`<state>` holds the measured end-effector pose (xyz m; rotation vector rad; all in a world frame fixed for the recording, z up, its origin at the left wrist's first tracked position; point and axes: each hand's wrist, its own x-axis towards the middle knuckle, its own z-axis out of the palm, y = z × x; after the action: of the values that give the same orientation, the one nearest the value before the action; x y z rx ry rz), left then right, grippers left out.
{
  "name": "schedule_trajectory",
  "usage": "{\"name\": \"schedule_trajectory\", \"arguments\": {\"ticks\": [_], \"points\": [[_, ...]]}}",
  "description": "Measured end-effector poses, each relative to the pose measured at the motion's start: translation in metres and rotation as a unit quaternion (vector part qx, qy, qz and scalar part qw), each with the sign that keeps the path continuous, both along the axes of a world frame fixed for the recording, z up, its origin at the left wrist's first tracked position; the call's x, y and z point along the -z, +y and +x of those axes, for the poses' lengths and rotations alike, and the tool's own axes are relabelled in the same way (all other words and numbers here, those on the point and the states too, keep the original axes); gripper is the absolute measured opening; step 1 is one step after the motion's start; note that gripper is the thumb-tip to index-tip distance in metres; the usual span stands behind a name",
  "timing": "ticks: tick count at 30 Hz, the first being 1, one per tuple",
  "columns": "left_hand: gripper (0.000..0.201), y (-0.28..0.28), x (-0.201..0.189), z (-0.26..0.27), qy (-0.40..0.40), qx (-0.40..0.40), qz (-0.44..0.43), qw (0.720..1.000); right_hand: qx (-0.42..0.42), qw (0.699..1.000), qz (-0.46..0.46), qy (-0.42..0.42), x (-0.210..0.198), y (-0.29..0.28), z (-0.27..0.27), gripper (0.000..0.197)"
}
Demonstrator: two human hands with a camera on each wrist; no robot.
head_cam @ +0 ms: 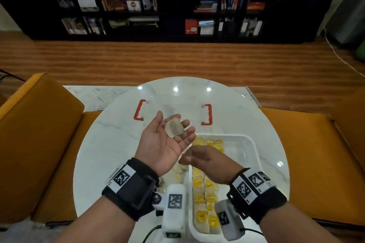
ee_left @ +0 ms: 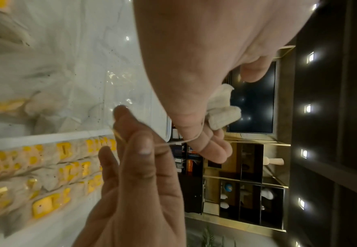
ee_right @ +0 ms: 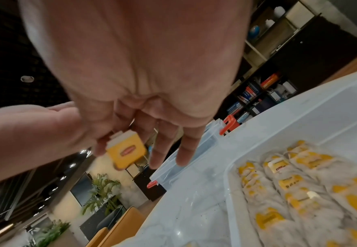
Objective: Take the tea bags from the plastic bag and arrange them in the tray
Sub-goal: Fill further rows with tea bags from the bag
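My left hand (head_cam: 161,144) is palm up above the table, and a pale tea bag (head_cam: 174,127) lies on its loosely curved fingers, thumb standing apart. The bag's thin string (ee_left: 173,142) runs down to my right hand (head_cam: 203,159), which pinches the yellow tag (ee_right: 126,152) between thumb and fingertips. Below my right hand sits the white tray (head_cam: 251,144), with rows of yellow-tagged tea bags (head_cam: 205,199) along its left side. The clear plastic bag (head_cam: 176,172) with more tea bags lies under my left wrist, mostly hidden.
A clear lid with red handles (head_cam: 138,109) lies on the round white marble table (head_cam: 110,134) behind my hands. The tray's right half shows bare white bottom. Orange seats (head_cam: 39,134) flank the table on both sides.
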<state>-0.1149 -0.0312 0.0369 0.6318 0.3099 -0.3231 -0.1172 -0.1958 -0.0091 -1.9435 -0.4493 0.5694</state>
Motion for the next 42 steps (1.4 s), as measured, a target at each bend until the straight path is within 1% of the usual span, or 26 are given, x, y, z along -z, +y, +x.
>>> {"name": "schedule_trajectory", "arguments": {"ticks": [2,4,6,8,12,14,15,17,19,20,23,26,28,29,31,32,34,35,38,40,42], "points": [[0.036,0.005,0.007,0.002,0.026,-0.009,0.017,0.999,0.007,1.0,0.019,-0.01,-0.004,0.0,-0.002,0.02],[0.03,0.01,0.018,0.001,0.046,0.001,0.038,0.998,0.022,0.998,0.057,0.003,-0.012,0.002,-0.005,0.022],[0.03,0.013,0.028,-0.002,0.046,0.026,0.051,0.997,0.036,0.996,0.085,0.011,-0.019,0.005,-0.006,0.022],[0.04,0.013,0.039,-0.006,0.029,0.055,0.069,0.996,0.045,0.994,0.095,0.007,-0.025,0.009,-0.007,0.021],[0.066,0.012,0.05,-0.012,-0.001,0.105,0.138,0.985,0.071,0.99,0.123,0.014,-0.037,0.013,-0.01,0.021],[0.07,0.01,0.052,-0.014,-0.022,0.127,0.162,0.978,0.074,0.988,0.132,0.011,-0.042,0.013,-0.012,0.022],[0.065,0.008,0.051,-0.015,-0.031,0.133,0.178,0.975,0.076,0.988,0.136,0.01,-0.045,0.013,-0.013,0.021],[0.044,0.001,0.049,-0.016,-0.048,0.134,0.221,0.965,0.084,0.985,0.15,0.016,-0.049,0.009,-0.012,0.02],[0.018,-0.007,0.046,-0.018,-0.07,0.126,0.288,0.947,0.095,0.982,0.163,0.024,-0.053,0.006,-0.009,0.022],[0.013,-0.01,0.045,-0.018,-0.081,0.123,0.321,0.936,0.101,0.979,0.173,0.03,-0.054,0.004,-0.007,0.024],[0.022,-0.017,0.044,-0.017,-0.104,0.118,0.4,0.903,0.133,0.963,0.219,0.084,-0.058,-0.003,-0.002,0.032],[0.026,-0.027,0.041,-0.015,-0.094,0.129,0.43,0.888,0.159,0.945,0.249,0.139,-0.06,-0.013,0.002,0.031],[0.026,-0.033,0.041,-0.013,-0.07,0.137,0.429,0.89,0.174,0.945,0.234,0.148,-0.056,-0.02,0.004,0.028],[0.026,-0.036,0.041,-0.012,-0.059,0.138,0.431,0.89,0.18,0.949,0.217,0.142,-0.053,-0.023,0.005,0.03],[0.027,-0.041,0.042,-0.011,-0.065,0.134,0.452,0.88,0.182,0.957,0.185,0.127,-0.048,-0.03,0.006,0.033],[0.027,-0.043,0.043,-0.01,-0.079,0.132,0.468,0.87,0.177,0.962,0.171,0.116,-0.047,-0.033,0.006,0.029],[0.028,-0.047,0.042,-0.009,-0.106,0.118,0.499,0.852,0.178,0.971,0.137,0.079,-0.046,-0.04,0.007,0.015],[0.027,-0.049,0.041,-0.009,-0.114,0.102,0.508,0.848,0.186,0.974,0.118,0.057,-0.045,-0.044,0.007,0.009],[0.019,-0.055,0.039,-0.009,-0.114,0.051,0.501,0.856,0.206,0.974,0.086,0.028,-0.04,-0.055,0.01,0.006],[0.015,-0.059,0.038,-0.009,-0.113,0.047,0.496,0.86,0.209,0.974,0.078,0.029,-0.037,-0.06,0.012,0.006],[0.021,-0.063,0.037,-0.009,-0.116,0.059,0.502,0.855,0.208,0.976,0.065,0.021,-0.035,-0.064,0.014,0.006]]}}
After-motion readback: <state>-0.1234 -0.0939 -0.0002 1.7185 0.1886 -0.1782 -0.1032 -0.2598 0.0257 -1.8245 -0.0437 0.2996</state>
